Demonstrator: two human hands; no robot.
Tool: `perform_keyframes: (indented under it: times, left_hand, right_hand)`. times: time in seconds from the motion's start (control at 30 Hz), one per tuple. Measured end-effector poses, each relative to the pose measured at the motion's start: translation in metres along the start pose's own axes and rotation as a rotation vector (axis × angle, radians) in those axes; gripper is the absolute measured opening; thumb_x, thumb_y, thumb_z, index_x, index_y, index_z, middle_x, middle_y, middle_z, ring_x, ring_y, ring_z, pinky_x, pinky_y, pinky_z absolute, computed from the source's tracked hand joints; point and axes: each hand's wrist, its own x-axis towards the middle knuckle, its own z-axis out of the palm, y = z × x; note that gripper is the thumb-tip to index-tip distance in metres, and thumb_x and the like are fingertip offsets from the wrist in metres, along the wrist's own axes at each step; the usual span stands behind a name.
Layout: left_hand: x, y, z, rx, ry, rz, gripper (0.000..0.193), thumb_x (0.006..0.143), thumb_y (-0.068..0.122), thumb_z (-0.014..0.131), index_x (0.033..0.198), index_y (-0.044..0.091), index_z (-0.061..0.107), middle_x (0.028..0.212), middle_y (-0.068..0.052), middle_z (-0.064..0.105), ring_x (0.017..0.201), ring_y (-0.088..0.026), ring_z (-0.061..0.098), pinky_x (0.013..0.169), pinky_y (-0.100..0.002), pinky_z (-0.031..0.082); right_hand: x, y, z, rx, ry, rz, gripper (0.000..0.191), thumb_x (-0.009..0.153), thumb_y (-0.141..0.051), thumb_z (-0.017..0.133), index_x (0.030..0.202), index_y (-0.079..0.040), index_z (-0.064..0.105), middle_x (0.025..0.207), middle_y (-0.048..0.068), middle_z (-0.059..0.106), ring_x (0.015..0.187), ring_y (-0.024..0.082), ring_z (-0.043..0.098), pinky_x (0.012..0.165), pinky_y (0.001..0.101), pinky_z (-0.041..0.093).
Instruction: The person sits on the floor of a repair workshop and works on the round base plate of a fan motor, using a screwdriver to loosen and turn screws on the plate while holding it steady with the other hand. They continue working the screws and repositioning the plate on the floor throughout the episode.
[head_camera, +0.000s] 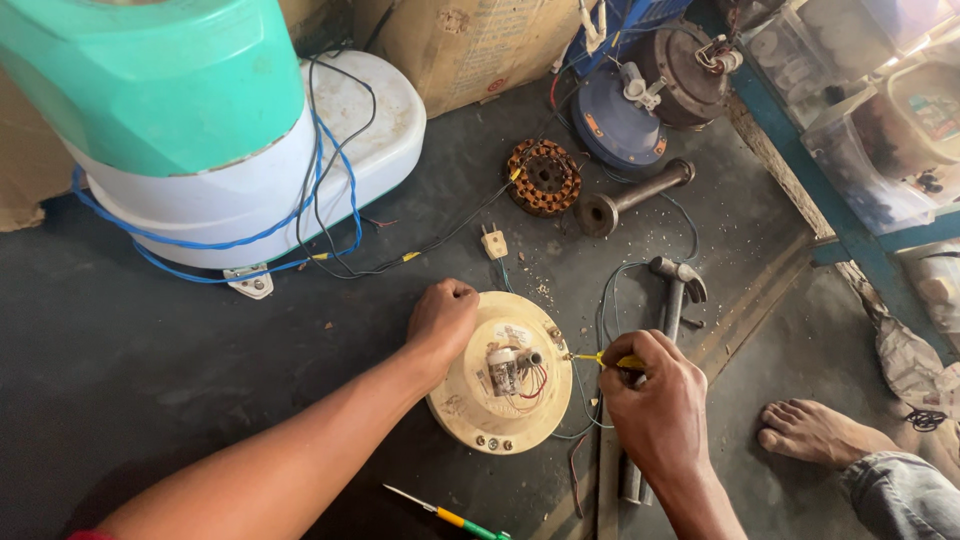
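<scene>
On the dark floor, the left hand (443, 318) presses down on the rim of a cream round motor housing (500, 415), while the right hand (660, 405) grips a yellow-handled screwdriver (610, 360) with its tip at the housing's right edge. A hammer (672, 300) lies just beyond the right hand, a copper-wound stator (543, 178) farther back, and a green-and-yellow screwdriver (450, 517) lies near the forearms.

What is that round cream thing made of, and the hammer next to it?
The round cream housing looks like painted metal or hard plastic; its smooth, dull, scuffed surface leaves that open. The hammer looks like bare steel: grey all over, with a dull shine on head and handle. The left hand rests on the housing.
</scene>
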Motion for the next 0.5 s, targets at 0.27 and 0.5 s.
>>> perform_keyframes:
  times: [0.27, 0.5]
  left_hand:
    - [-0.006, 0.005, -0.003, -0.005, -0.031, -0.036, 0.036, 0.093, 0.027, 0.052, 0.115, 0.006, 0.071, 0.115, -0.015, 0.074, 0.110, -0.029, 0.071, 0.092, -0.041, 0.054]
    - [-0.004, 0.004, 0.002, -0.014, -0.020, -0.019, 0.035, 0.092, 0.026, 0.052, 0.112, 0.005, 0.072, 0.111, -0.014, 0.075, 0.107, -0.028, 0.072, 0.090, -0.041, 0.055]
  right_hand:
    - [-0.005, 0.000, -0.005, -0.004, 0.009, -0.055, 0.014, 0.073, -0.001, 0.072, 0.087, -0.003, 0.071, 0.088, 0.010, 0.073, 0.073, 0.024, 0.075, 0.068, 0.0359, 0.057]
    - [0.009, -0.003, -0.011, -0.161, -0.040, 0.141, 0.025, 0.088, -0.026, 0.074, 0.103, -0.006, 0.073, 0.089, 0.018, 0.076, 0.083, 0.033, 0.077, 0.075, 0.0417, 0.057]
